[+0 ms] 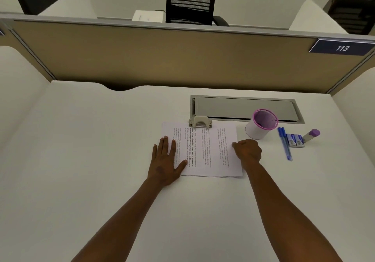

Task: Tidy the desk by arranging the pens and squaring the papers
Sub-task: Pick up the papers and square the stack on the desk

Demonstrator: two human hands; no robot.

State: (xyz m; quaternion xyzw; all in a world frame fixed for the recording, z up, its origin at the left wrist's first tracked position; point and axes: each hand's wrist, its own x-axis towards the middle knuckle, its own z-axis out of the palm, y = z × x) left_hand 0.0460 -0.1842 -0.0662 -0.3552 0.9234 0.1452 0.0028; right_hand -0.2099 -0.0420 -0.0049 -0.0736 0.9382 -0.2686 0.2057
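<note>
A stack of printed papers (209, 152) lies on the white desk (81, 140), its far edge under a beige hole punch (200, 122). My left hand (165, 160) rests flat with fingers spread on the stack's left edge. My right hand (248, 149) is curled at the stack's right edge, fingertips touching the paper. Two blue pens (285, 143) lie side by side to the right, near a white pen cup with a purple mesh rim (261, 124), which looks empty.
A small blue-and-white box (295, 140) and a glue stick with a purple cap (311, 135) lie beside the pens. A grey cable tray lid (245, 108) is set into the desk behind the cup. A tan partition (162, 56) closes the back.
</note>
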